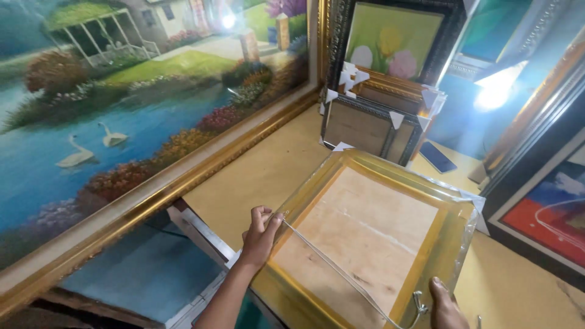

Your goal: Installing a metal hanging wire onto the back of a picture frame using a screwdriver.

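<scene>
From the head view, one gold picture frame (372, 234), wrapped in clear plastic and lying back-up, rests near the table's (262, 176) front edge. The left hand (261, 234) pinches its left rim; the right hand (446, 304) presses its near-right corner, grip unclear. One wire (341, 271) crosses it.

Big gold-framed swan lake painting (122, 109) leaning on the left, stack of small frames (378, 116) behind, dark phone (437, 157) lying on the surface (262, 176).

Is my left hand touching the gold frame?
Touching. The head view shows the left hand gripping the gold frame at its left edge, thumb on top.
</scene>
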